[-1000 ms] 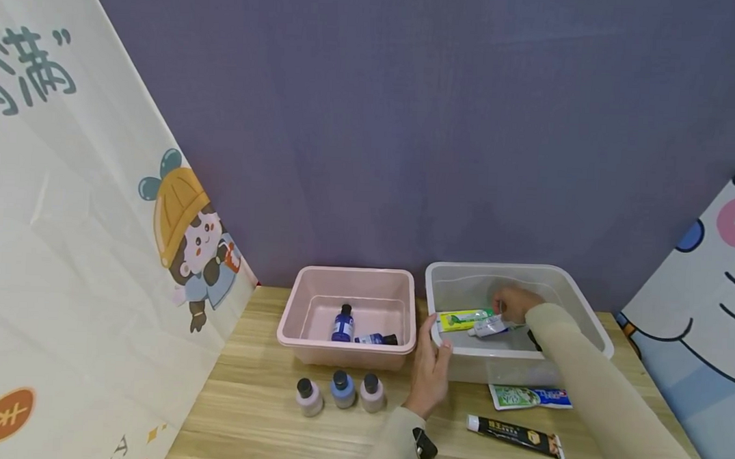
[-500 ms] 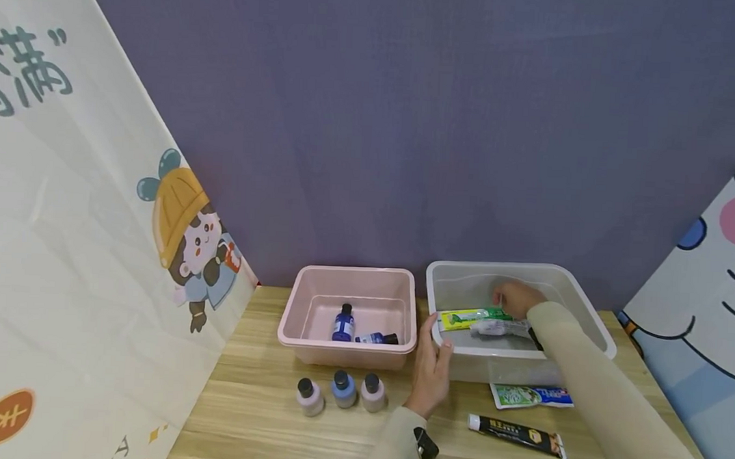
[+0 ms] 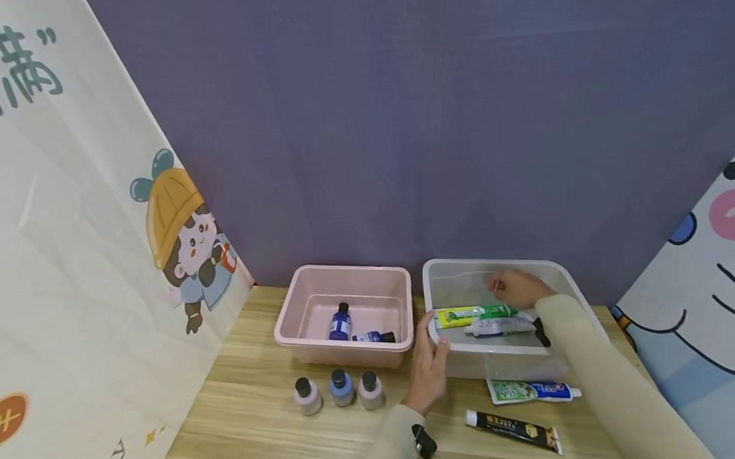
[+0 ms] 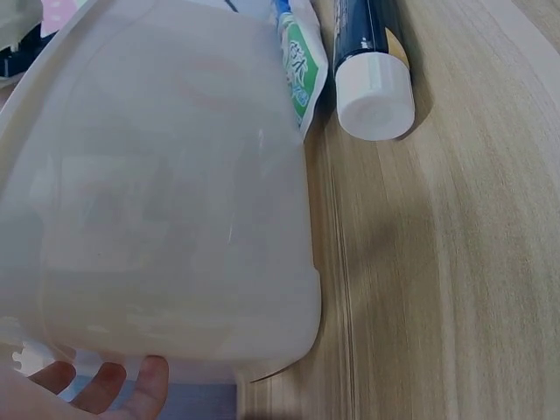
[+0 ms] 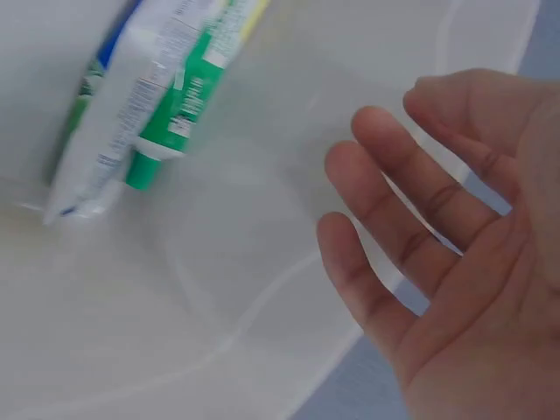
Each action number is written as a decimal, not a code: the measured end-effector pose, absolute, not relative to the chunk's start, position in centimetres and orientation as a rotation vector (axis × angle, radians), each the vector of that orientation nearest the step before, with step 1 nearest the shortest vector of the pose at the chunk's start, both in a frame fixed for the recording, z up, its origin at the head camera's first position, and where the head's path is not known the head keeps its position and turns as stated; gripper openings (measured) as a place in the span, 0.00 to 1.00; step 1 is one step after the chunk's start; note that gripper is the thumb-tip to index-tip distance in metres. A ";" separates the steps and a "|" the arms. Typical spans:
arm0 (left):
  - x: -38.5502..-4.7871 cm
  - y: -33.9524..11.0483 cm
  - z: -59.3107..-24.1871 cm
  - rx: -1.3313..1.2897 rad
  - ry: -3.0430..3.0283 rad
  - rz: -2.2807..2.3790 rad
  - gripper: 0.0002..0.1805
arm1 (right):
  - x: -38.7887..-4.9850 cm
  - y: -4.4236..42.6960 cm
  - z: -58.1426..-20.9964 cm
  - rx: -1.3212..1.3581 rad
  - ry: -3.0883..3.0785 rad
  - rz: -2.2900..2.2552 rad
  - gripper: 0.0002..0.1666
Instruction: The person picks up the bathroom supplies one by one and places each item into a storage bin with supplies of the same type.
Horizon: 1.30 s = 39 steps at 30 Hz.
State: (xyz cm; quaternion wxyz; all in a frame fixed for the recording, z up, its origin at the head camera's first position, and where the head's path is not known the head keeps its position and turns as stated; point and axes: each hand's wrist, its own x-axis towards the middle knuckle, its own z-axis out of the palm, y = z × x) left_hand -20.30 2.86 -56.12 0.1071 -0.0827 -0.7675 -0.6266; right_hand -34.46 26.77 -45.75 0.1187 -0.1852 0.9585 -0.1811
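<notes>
My left hand (image 3: 427, 377) holds the near left corner of a translucent white plastic bin (image 3: 491, 349), fingers along its left wall and thumb at the front rim. Those fingers (image 4: 150, 385) touch the wall in the left wrist view. My right hand (image 3: 520, 289) hovers inside the bin, holding nothing; its fingers (image 5: 385, 206) are loosely bent in the right wrist view. Below it lie a yellow-and-green toothpaste tube (image 3: 471, 316) and a whitish tube (image 3: 499, 326), side by side. Something black (image 3: 541, 333) shows beside them, partly covered by the right sleeve.
Left of the bin stands a pink bin (image 3: 343, 355) with dark blue bottles (image 3: 341, 324) inside. Three small black-capped bottles (image 3: 341, 387) stand before it. A green-and-blue toothpaste tube (image 3: 529, 392) and a black tube (image 3: 513, 429) lie in front of the white bin.
The whitish tube was in my right hand and now lies beside the yellow-and-green one. My right hand has let go and risen slightly. The left hand keeps its place on the bin.
</notes>
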 end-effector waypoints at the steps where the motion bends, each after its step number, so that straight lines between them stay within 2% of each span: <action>1: -20.3 2.9 -56.2 -0.244 -2.259 -1.843 0.33 | -34.3 26.8 -45.4 -0.555 2.801 -0.541 0.11; 13: -20.6 2.8 -56.6 -0.258 -2.265 -1.808 0.32 | -31.8 26.9 -43.1 -0.688 2.880 -0.607 0.12; 21: -20.5 2.8 -56.5 -0.253 -2.265 -1.829 0.32 | -28.7 27.2 -42.4 -0.772 2.953 -0.652 0.11; 31: -20.5 2.9 -56.6 -0.263 -2.266 -1.815 0.32 | -24.4 28.7 -43.5 -0.787 3.089 -0.765 0.10; 39: -20.6 2.9 -56.7 -0.269 -2.256 -1.830 0.31 | -21.4 29.2 -45.7 -0.831 3.274 -0.832 0.14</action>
